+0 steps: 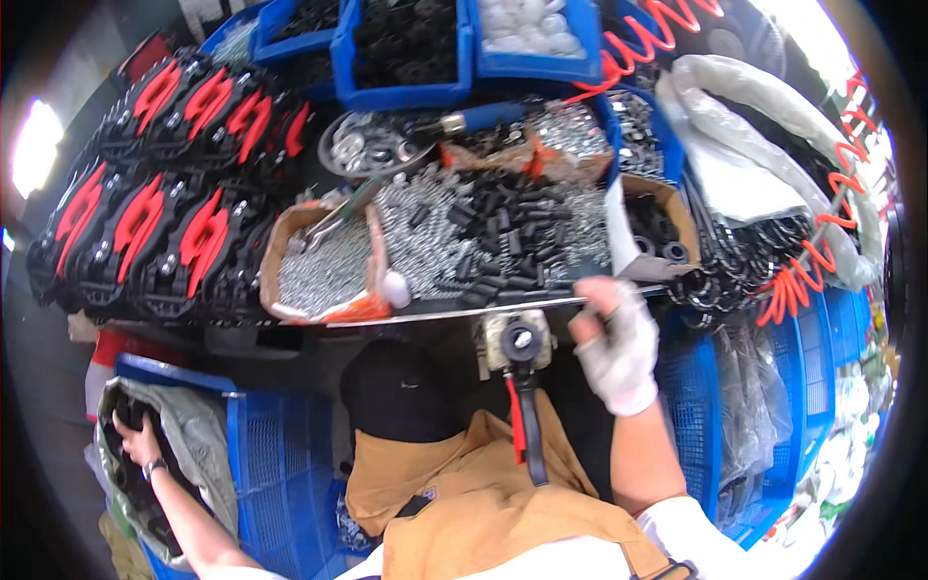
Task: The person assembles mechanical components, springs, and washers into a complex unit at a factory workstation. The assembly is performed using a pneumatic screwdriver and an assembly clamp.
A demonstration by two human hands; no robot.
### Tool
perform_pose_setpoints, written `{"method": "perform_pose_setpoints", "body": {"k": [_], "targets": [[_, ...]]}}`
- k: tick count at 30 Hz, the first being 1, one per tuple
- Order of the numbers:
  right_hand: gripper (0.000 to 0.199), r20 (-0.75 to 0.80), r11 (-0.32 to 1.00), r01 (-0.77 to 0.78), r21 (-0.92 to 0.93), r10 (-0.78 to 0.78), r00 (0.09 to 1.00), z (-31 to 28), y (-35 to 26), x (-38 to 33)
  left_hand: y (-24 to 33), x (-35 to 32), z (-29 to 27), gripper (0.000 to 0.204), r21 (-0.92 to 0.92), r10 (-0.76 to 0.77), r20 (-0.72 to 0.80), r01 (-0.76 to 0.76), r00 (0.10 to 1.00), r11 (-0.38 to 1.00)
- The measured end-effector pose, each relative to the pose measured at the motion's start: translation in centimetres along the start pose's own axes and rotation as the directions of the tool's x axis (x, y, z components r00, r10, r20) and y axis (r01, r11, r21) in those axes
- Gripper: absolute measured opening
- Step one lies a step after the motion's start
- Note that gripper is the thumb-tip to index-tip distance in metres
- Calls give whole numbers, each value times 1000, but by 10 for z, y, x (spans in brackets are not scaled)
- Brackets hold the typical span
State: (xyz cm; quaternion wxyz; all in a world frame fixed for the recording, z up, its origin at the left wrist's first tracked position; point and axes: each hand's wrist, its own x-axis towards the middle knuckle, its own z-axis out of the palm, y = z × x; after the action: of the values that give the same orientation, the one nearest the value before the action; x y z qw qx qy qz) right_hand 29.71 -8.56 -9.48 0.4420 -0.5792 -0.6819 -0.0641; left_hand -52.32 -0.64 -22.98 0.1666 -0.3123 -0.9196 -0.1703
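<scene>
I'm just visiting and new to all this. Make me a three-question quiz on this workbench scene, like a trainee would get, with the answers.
1. Which hand wears a white glove? A) left B) right
2. True or false: the left hand reaches into an open grey bag.
3. Fill in: the rows of black-and-red parts stand on the picture's ____ side.

Key: 1. B, the right hand; 2. true; 3. left.
</scene>
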Motion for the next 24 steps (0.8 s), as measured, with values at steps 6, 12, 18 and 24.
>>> {"method": "perform_pose_setpoints", "body": {"k": [6, 12, 18, 24], "targets": [[18, 96, 684, -112, -721, 259, 961, -84, 135, 58, -30, -34, -15, 55, -30, 86, 90, -84, 992, 996], [23, 268, 552, -76, -830, 514, 815, -76, 143, 79, 12, -96, -75, 46, 179, 168, 347, -241, 923, 954], [26, 386, 996, 25, 80, -54, 921, -30, 6, 38, 55, -141, -162, 79, 304, 262, 126, -289, 957, 908], [43, 562, 993, -102, 65, 48, 826, 1, -6, 8, 206, -203, -219, 56, -810, 475, 431, 561, 767, -172]]}}
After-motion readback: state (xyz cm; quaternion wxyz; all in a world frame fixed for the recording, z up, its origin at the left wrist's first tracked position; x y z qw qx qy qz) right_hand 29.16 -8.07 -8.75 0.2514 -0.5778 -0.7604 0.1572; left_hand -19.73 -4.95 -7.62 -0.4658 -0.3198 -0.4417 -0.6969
